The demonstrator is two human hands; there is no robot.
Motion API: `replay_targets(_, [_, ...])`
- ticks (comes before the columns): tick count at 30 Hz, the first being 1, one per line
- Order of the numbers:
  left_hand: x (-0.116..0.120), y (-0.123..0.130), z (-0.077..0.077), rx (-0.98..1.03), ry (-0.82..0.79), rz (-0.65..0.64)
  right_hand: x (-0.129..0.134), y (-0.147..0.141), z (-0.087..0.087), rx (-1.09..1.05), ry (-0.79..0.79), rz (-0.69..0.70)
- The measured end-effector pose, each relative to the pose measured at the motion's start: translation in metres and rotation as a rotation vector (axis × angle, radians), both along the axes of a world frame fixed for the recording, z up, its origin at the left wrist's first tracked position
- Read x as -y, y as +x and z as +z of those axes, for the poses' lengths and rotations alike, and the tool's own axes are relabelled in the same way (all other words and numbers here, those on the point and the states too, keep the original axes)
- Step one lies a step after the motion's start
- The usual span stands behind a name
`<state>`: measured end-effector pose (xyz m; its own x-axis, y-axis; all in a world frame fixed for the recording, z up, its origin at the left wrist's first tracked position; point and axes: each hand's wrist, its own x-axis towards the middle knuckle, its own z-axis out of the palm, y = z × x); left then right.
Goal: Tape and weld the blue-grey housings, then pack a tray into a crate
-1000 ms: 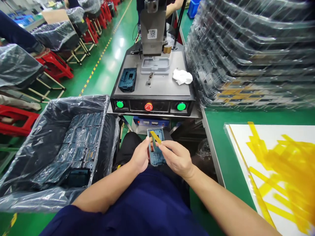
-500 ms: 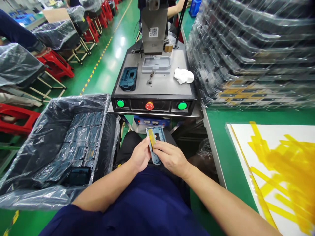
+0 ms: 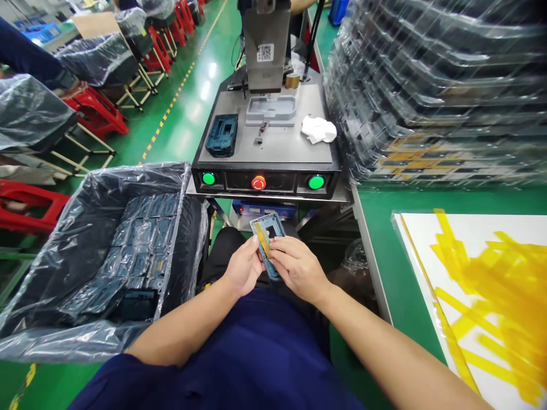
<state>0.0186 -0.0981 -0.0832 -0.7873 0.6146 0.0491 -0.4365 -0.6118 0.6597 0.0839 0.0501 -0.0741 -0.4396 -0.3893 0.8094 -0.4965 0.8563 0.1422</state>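
Observation:
Over my lap, my left hand (image 3: 244, 267) grips the left edge of a blue-grey plastic housing (image 3: 278, 226), which is tilted. A yellow tape strip (image 3: 261, 238) runs lengthwise along the housing's left side. My right hand (image 3: 301, 269) has its fingers closed at the strip, pressing or pinching it against the housing; the fingertips partly cover both. In front stands a press machine (image 3: 265, 57) with a grey fixture (image 3: 271, 110) on its metal plate. Another dark blue housing (image 3: 222, 135) lies on the plate, left of the fixture.
A plastic-lined bin (image 3: 175, 250) with several wrapped housings stands at left. The press front has green buttons (image 3: 316, 181) and a red stop button (image 3: 258, 183). A white cloth (image 3: 318, 130) lies on the plate. At right are stacked trays (image 3: 427, 97) and a white board (image 3: 421, 239) with yellow strips.
The housing has tilted slightly and shifted a little up and left. My right fingers have moved slightly upward along the tape strip; my left hand keeps its hold.

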Motion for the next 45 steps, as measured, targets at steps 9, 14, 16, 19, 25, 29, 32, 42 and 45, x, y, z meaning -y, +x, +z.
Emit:
replay_targets(9, [0.002, -0.003, -0.005, 0.012, -0.01, 0.007, -0.002, 0.001, 0.0, 0.07, 0.051, -0.042])
replay_targets(14, [0.002, -0.002, -0.005, 0.023, 0.018, 0.0, -0.002, 0.0, -0.003, 0.058, -0.028, -0.03])
replay_targets(16, [0.003, -0.002, -0.005, 0.032, 0.013, -0.002, -0.004, 0.0, -0.004, 0.067, -0.057, -0.032])
replay_targets(19, [0.004, -0.002, -0.006, 0.034, -0.008, 0.001, -0.006, -0.001, -0.005, 0.108, -0.061, -0.025])
replay_targets(25, [0.003, -0.002, -0.008, 0.017, -0.022, -0.006, -0.007, 0.0, -0.003, 0.103, 0.008, -0.057])
replay_targets(29, [0.002, -0.003, -0.01, 0.029, 0.001, -0.011, -0.005, 0.0, -0.001, 0.047, 0.073, -0.09])
replay_targets(32, [0.002, -0.003, -0.01, 0.048, -0.008, -0.016, -0.004, 0.0, -0.001, 0.018, 0.086, -0.078])
replay_targets(42, [0.002, -0.005, -0.01, 0.044, -0.023, -0.027, -0.001, 0.002, 0.005, -0.059, 0.078, -0.058])
replay_targets(45, [0.002, -0.005, -0.01, 0.062, -0.025, -0.026, 0.0, 0.002, 0.006, -0.071, 0.126, -0.075])
